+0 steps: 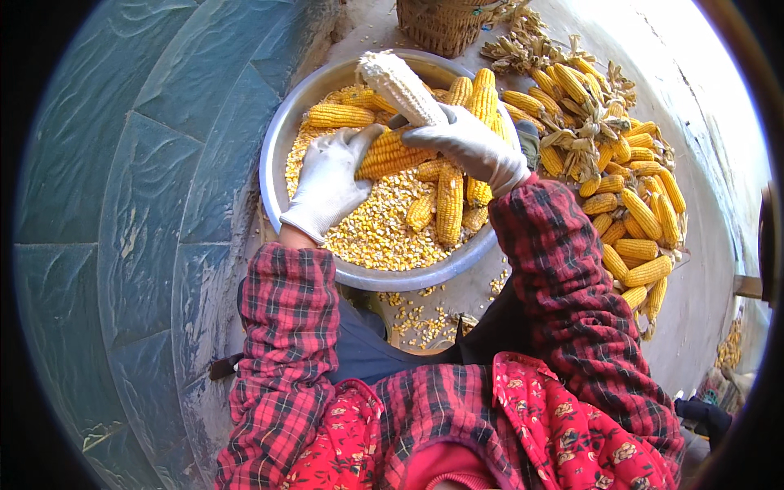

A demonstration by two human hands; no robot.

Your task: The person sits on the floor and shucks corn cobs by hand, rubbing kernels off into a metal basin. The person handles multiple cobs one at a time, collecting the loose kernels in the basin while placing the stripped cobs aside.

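Observation:
Both my hands wear white work gloves with grey palms and fingers. My left hand [334, 177] grips a yellow corn cob [392, 156] that still bears its kernels, above a wide metal basin [383, 282]. In my right hand [468, 144] is a bare whitish corncob [401, 89], tilted up and to the left; its fingers also reach the yellow cob's right end. Below them the basin holds loose kernels [380, 236]. Several whole corn cobs [450, 205] lie on the kernels at the right, and others [340, 115] at the back.
Tied bunches of corn cobs [637, 214] with dry husks lie on the floor at the right. A woven basket [438, 27] stands behind the basin. Spilled kernels [422, 318] dot the floor in front of it. Blue-green sheeting [153, 177] borders the left side.

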